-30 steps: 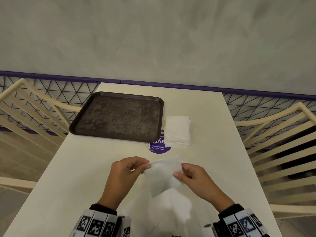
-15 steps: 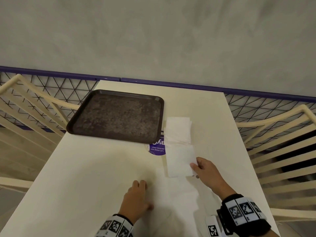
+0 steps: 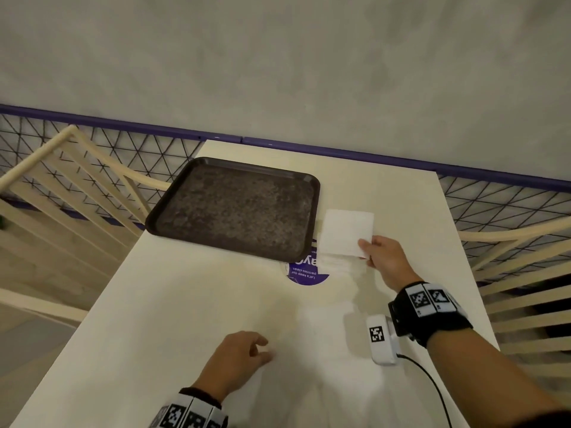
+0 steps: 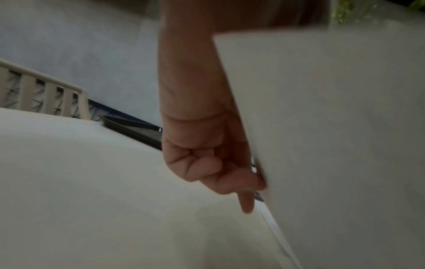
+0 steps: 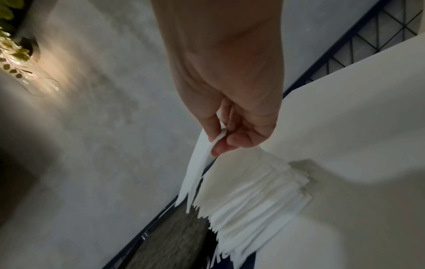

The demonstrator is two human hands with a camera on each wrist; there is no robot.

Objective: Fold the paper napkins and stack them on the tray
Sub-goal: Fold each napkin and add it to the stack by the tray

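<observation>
A dark brown tray (image 3: 234,208) lies at the far left of the cream table (image 3: 173,304), with nothing on it. My right hand (image 3: 367,250) pinches a corner of a folded white napkin (image 3: 346,231) between thumb and fingers. It holds the napkin just above a stack of white napkins (image 5: 253,191), right of the tray. In the right wrist view the napkin (image 5: 195,172) hangs from my fingertips (image 5: 220,147). My left hand (image 3: 247,353) rests on the table near the front edge, fingers loosely curled and holding nothing.
A purple round sticker (image 3: 304,273) sits between the tray and my hands. A faint white sheet (image 3: 324,350) lies flat on the table by my left hand. Cream slatted chairs (image 3: 509,273) flank the table. A black mesh fence with a purple rail (image 3: 340,152) runs behind.
My left hand let go of the napkin and dropped to the table. My right hand carried the folded napkin away from me, up over the stack beside the tray.
</observation>
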